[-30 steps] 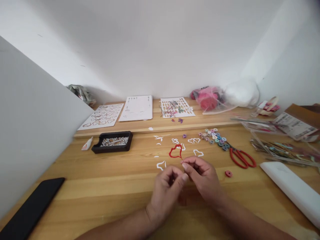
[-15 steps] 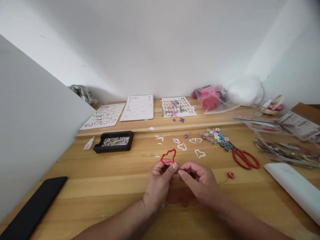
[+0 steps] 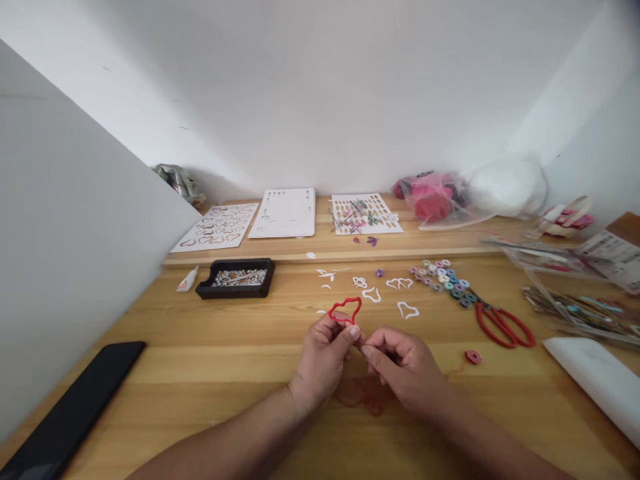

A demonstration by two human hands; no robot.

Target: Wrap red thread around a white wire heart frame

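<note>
Between the thumb and fingers of my left hand (image 3: 327, 350) is a red petal-shaped outline (image 3: 345, 310), wavy along its top edge. My right hand (image 3: 400, 363) is closed in a pinch just to the right, on fine red thread that runs from the base of the outline. Loose red thread (image 3: 371, 403) lies on the table below both hands. Off to the right rests a small red thread spool (image 3: 473, 357), with a strand leading back towards my right hand. White paper petal outlines (image 3: 408, 311) lie beyond my hands.
Red-handled scissors (image 3: 504, 327) lie by several coloured thread spools (image 3: 445, 279). A black tray (image 3: 205, 289) of small beads and a glue bottle (image 3: 187, 280) stand left. Cut-out sheets (image 3: 220, 227) line the raised shelf. A dark flat slab (image 3: 75, 413) and a white case (image 3: 595, 380) flank my arms.
My right hand has drawn slightly away from my left, leaving a small gap between the fingertips. The whole view has shifted a little, so objects appear further right.
</note>
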